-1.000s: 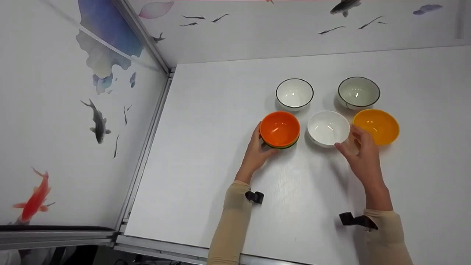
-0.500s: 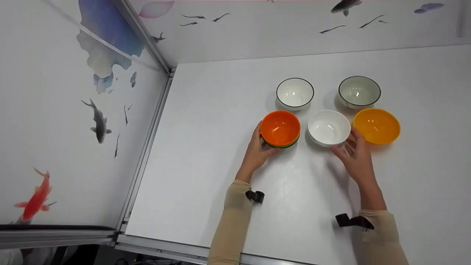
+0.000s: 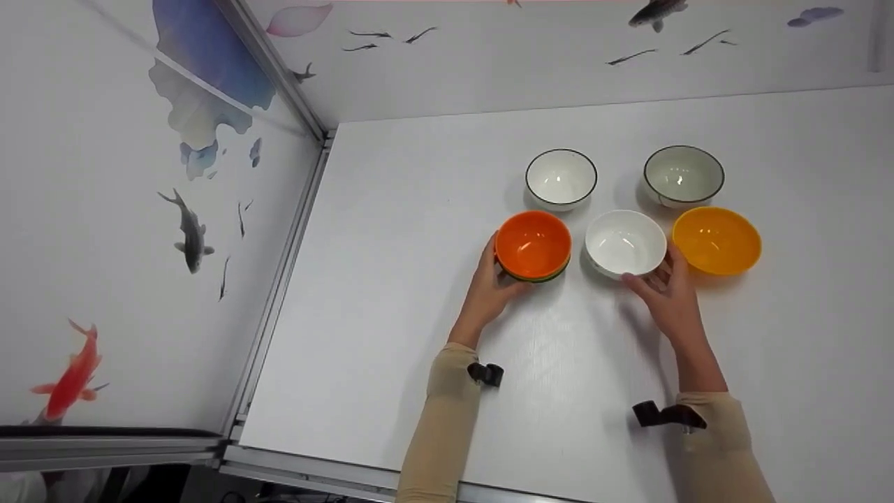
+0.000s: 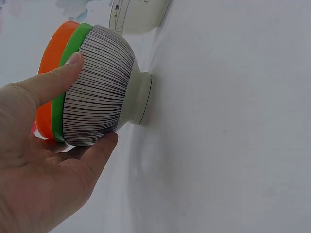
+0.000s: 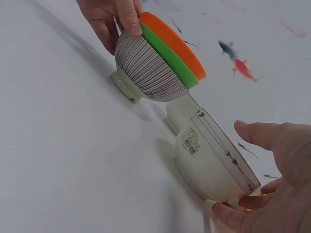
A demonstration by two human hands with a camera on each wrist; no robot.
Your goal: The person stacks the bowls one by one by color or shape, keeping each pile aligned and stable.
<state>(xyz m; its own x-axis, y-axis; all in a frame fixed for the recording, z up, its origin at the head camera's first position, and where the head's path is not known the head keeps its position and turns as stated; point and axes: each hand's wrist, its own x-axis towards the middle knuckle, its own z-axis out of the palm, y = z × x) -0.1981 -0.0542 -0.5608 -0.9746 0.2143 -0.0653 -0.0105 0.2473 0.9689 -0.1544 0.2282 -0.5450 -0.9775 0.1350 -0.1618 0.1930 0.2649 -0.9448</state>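
My left hand (image 3: 489, 293) holds a stack of nested bowls: an orange bowl (image 3: 533, 244) on top, a green bowl (image 4: 57, 114) in the middle and a black-striped bowl (image 4: 99, 92) lowest. In the left wrist view its thumb lies against the stack's side, with fingers below on the other side. To the right stands a white bowl (image 3: 625, 241) with a barcode label and a leaf-patterned band. My right hand (image 3: 670, 300) is at its near right side. In the right wrist view, fingers touch the bowl's wall and the thumb stands apart from its rim.
A yellow bowl (image 3: 719, 241) stands close to the right hand's fingers. Behind are a dark-rimmed white bowl (image 3: 561, 178) and a dark-rimmed greyish bowl (image 3: 683, 175). Fish-printed panels (image 3: 454, 77) bound the white table (image 3: 377, 293) at the back and left.
My right hand has moved left, from between the white and yellow bowls to around the white bowl's near right side. The left hand and its stack have stayed in place.
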